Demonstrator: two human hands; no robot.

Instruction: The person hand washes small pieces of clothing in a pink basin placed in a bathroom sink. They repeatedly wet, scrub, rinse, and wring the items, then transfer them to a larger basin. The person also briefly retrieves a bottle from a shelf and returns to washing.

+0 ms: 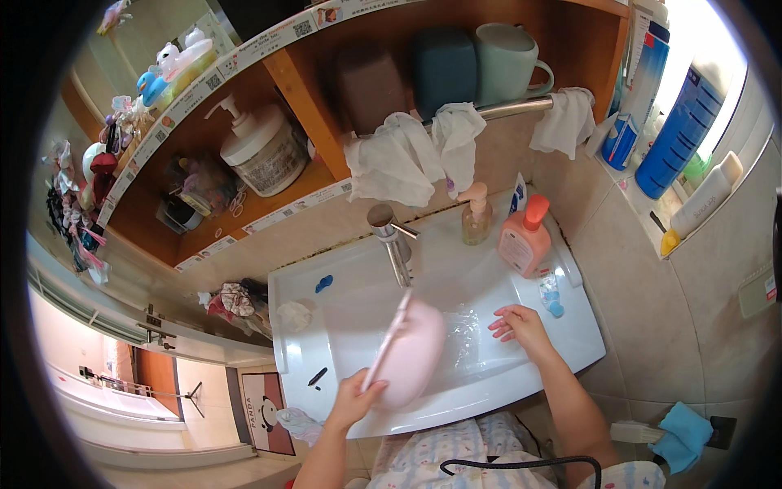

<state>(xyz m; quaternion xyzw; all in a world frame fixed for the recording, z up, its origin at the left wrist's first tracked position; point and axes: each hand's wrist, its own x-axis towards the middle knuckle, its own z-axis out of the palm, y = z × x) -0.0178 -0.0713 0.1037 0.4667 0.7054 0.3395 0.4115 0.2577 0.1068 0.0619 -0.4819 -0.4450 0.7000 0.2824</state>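
My left hand (355,397) grips the rim of a pale pink plastic basin (410,357). The basin is tipped on its side over the white sink (513,386), and its inside is turned away from view. Its far rim is just below the spout of the chrome faucet (394,244). Clear water (465,336) lies in the sink to the right of the basin. Over the sink's right side hovers my right hand (522,330), holding nothing, with its fingers loosely bent and apart.
A coral pump bottle (524,241), a clear soap dispenser (476,223) and a small tube (548,290) stand or lie at the sink's right. A black pen-like item (317,376) lies on the left ledge. White cloths (397,162) hang from a rail below the wooden shelf (311,79).
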